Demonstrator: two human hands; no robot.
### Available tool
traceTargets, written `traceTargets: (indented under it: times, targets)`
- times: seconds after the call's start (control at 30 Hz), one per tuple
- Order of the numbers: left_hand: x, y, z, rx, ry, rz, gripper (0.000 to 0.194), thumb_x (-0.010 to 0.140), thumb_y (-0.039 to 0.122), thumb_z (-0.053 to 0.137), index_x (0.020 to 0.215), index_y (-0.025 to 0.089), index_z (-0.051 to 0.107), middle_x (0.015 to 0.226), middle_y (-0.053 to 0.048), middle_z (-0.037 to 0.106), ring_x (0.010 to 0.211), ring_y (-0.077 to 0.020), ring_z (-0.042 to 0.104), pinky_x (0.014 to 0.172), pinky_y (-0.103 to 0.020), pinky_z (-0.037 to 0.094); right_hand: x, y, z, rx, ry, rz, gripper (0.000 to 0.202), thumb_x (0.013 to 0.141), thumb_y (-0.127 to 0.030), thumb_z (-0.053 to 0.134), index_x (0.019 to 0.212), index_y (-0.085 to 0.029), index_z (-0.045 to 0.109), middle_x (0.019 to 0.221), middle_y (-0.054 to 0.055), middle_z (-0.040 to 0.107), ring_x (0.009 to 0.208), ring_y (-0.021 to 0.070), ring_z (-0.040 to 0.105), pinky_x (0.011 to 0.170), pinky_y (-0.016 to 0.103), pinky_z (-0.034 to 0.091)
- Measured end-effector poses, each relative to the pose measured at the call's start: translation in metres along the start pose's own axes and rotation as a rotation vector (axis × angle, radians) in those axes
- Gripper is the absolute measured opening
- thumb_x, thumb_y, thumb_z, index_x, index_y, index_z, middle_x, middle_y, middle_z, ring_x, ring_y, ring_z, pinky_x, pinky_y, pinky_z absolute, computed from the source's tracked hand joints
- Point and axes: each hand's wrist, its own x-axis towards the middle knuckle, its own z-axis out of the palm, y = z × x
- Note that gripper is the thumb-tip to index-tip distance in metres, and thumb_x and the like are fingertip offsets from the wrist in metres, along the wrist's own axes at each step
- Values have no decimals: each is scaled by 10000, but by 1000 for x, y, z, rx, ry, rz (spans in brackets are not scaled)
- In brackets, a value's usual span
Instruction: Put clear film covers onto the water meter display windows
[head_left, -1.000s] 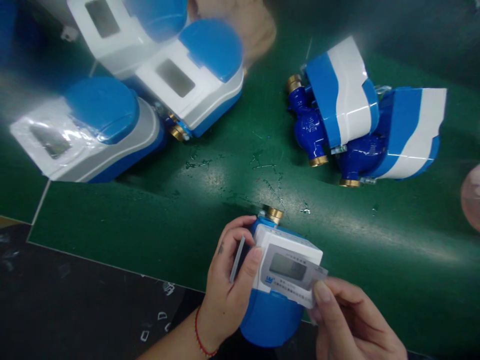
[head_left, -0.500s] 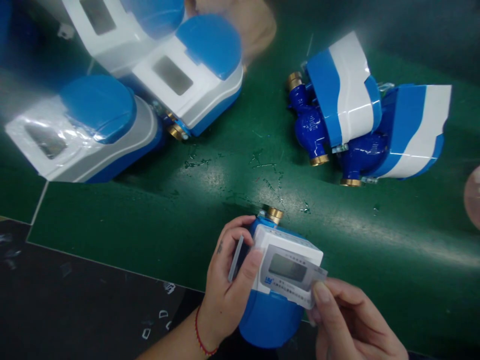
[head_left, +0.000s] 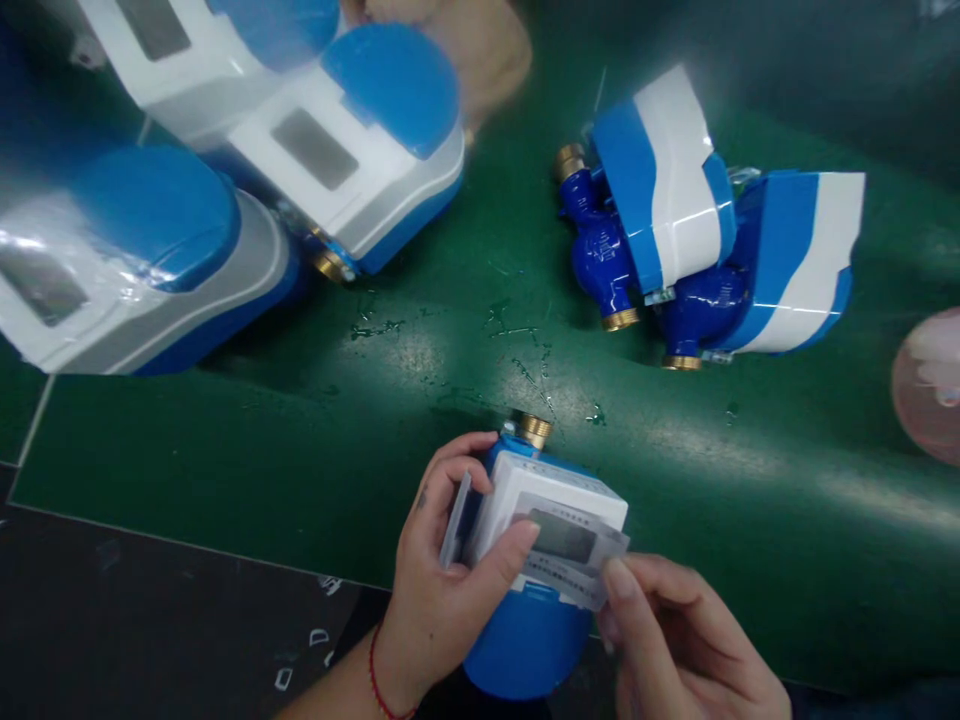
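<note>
A blue and white meter (head_left: 529, 640) with a brass threaded end stands at the table's near edge. My left hand (head_left: 450, 590) is wrapped round its left side, the thumb lying on a grey label (head_left: 562, 550) with a display window. Between the left fingers and palm there is also a thin stack of flat pieces (head_left: 456, 520). My right hand (head_left: 675, 640) pinches the label's right corner, which sticks out past the meter's white face.
Two meters lie on their sides at the right (head_left: 667, 190) (head_left: 795, 265). More meters stand at the upper left (head_left: 307, 150) (head_left: 165, 240), with a blurred hand behind them (head_left: 487, 55). A round pinkish container (head_left: 930, 400) is at the right edge. Water spots mark the green table (head_left: 285, 450).
My left thumb has slid right onto the label's face, by the display window. The whole view has shifted, so the table items appear further left.
</note>
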Motion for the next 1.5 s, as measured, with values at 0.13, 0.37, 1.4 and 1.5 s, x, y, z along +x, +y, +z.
traceTargets:
  times: [0.13,0.37,1.4,1.5]
  targets:
    - [1,0,0,24,20,5,199,808,216,675,900,250,503,1227,-63,549,1138,-266,555,967,-457,427,-2,-5,9,0,97,31,82,726,-214,736,664,-205,683,532,-40,553,465,81,482,437,173,404]
    - [1,0,1,34,37,-10,210,793,227,688,906,260,514,1222,-54,571,1150,-267,564,926,-416,461,4,-11,5,-86,56,22,72,681,-185,745,640,-212,693,564,-39,637,460,69,545,459,130,466]
    - [1,-6,-5,-208,88,-156,298,867,493,598,801,209,534,1147,-58,633,980,-206,613,815,-298,504,16,37,30,380,-241,342,697,908,-679,334,1368,-192,528,1277,110,656,1210,263,587,1044,448,422]
    - [0,-2,-7,-187,91,-189,334,733,413,771,798,210,514,971,-19,667,865,-184,637,724,-257,511,16,44,28,515,-278,378,725,930,-676,233,1368,-169,512,1234,130,679,1131,255,645,939,430,510]
